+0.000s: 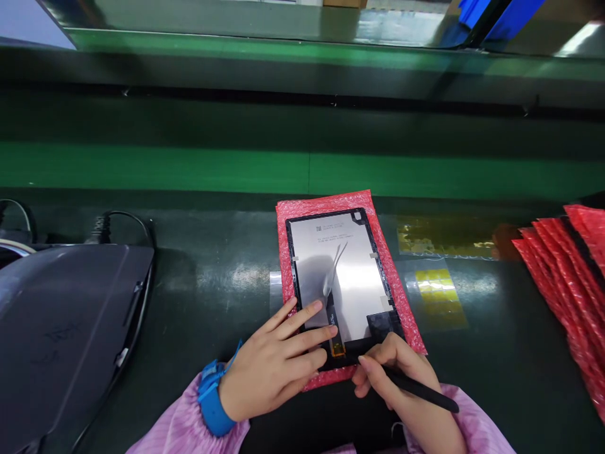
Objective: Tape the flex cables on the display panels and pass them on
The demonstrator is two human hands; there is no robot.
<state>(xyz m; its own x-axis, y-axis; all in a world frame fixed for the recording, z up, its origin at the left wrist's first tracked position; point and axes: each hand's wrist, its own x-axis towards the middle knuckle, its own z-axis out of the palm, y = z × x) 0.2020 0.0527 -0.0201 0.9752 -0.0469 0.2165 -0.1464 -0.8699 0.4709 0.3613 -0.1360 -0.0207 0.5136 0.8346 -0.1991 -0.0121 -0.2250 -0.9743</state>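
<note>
A tablet screen panel (352, 277) lies back side up, its silver back framed in black, on a red bubble-wrap bag (394, 271). My left hand (283, 353) rests across the panel's lower left with fingers spread, fingertips by a dark flex cable (333, 315) that has an amber end. At the panel's lower right edge, my right hand (397, 372) is closed around a slender black pen-like tool (420, 392). The tool's working tip is hidden by the fingers. A thin V-shaped form shows on the silver back; whether it is a reflection I cannot tell.
On the left stands a dark grey device (70, 315) with a black cable (146, 277). Several red bubble-wrap bags (567, 284) are stacked at right. Yellow film strips on a clear sheet (437, 290) lie beside the panel. A green-and-dark ledge (212, 167) runs behind.
</note>
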